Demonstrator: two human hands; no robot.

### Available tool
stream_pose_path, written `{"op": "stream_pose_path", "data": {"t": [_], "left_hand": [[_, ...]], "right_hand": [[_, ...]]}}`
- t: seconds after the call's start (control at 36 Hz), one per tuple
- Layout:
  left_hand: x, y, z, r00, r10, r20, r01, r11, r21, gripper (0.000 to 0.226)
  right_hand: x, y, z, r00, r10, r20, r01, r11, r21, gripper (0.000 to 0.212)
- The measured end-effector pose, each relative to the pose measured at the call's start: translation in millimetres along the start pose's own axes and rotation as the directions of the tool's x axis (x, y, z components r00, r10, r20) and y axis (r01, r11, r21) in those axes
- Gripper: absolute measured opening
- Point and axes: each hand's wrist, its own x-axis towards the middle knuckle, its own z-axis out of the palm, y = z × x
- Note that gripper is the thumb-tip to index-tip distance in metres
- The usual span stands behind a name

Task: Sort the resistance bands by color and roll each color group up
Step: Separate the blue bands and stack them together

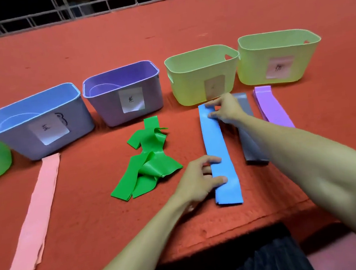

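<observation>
Head view: a stack of flat blue rubber resistance bands (215, 144) lies on the red felt table (185, 36), between a loose heap of green bands (151, 165) and a flat grey band (250, 147).
Long axis: runs away from the person, with the near end by the table edge and the far end before a pale green plastic bin (190, 88).
Right hand (228, 109): at the far end, thumb and forefinger pinching it; probably where rolling starts.
Left hand (198, 179): nearer the body, fingertips (217, 159) spread on the near half's left edge; whether they press or grip cannot be told.
Blue surface: smooth, edges aligned, not yet rolled.
</observation>
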Motion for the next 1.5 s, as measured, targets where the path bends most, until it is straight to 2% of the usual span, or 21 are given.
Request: {"op": "stream_pose_path", "data": {"t": [0.11,0.19,0.31,0.39,0.44,0.58,0.78,0.89,1.03,1.5], "left_hand": [[0,0,-1,1.000,0.002,-0.014,-0.001,0.999,0.051,0.042],[2,-2,-3,0.999,0.052,-0.018,-0.046,0.972,0.230,0.042],[1,5,-10,0.985,0.168,0.043,-0.159,0.772,0.615,0.045],[-2,3,-13,0.976,0.195,0.095,-0.202,0.652,0.731,0.050],[-5,-3,-15,0.969,0.221,0.111,-0.232,0.657,0.717,0.047],[-13,-21,-26,0.919,0.333,0.211,-0.390,0.686,0.615,0.024],[-21,-27,-30,0.884,0.405,0.232,-0.460,0.670,0.583,0.048],[-20,-32,-32,0.861,0.449,0.241,-0.503,0.676,0.538,0.037],[-20,-35,-27,0.813,0.522,0.259,-0.570,0.620,0.540,0.025],[-25,-29,-33,0.762,0.509,0.401,-0.644,0.526,0.555,0.018]], "right_hand": [[-2,9,10,0.999,0.026,0.021,-0.026,0.999,-0.024,0.040],[-1,15,16,0.997,0.071,0.041,-0.071,0.997,0.003,0.040],[3,19,19,0.993,0.091,0.076,-0.095,0.994,0.047,0.040],[4,20,19,0.992,0.084,0.099,-0.087,0.996,0.034,0.039],[4,21,19,0.991,0.078,0.106,-0.082,0.996,0.030,0.039],[3,18,18,0.989,0.085,0.117,-0.089,0.996,0.023,0.038],[2,18,19,0.990,0.082,0.119,-0.085,0.996,0.025,0.038],[1,18,18,0.990,0.084,0.114,-0.089,0.995,0.035,0.038],[1,18,18,0.989,0.095,0.111,-0.101,0.994,0.052,0.039],[-4,14,17,0.988,0.112,0.107,-0.121,0.990,0.075,0.039]]}}
